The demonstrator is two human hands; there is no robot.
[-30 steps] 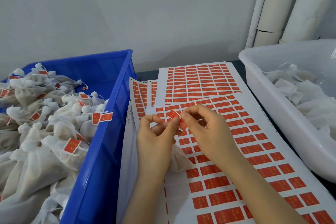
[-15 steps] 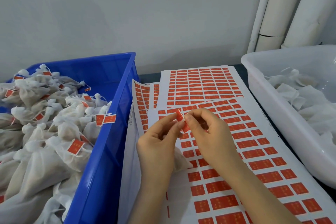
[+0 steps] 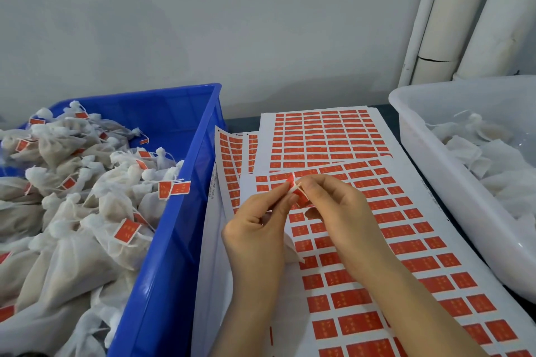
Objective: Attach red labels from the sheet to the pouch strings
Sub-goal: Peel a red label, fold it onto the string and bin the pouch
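My left hand [image 3: 255, 229] and my right hand [image 3: 336, 211] meet above the label sheet [image 3: 406, 246]. Between their fingertips they pinch a red label [image 3: 293, 186] folded around a thin white pouch string [image 3: 296, 188]. A white mesh pouch [image 3: 290, 246] hangs below, mostly hidden behind my hands. Rows of red labels cover the white sheet, with gaps near its left edge.
A blue bin [image 3: 174, 240] on the left holds several labelled white pouches [image 3: 87, 211]. A white tub [image 3: 435, 182] on the right holds unlabelled pouches [image 3: 493, 159]. More label sheets [image 3: 324, 136] lie behind. White pipes [image 3: 464, 23] stand at the wall.
The label has been folded further over the string between my fingertips. Both hands stay close together over the sheet; the view has tilted slightly.
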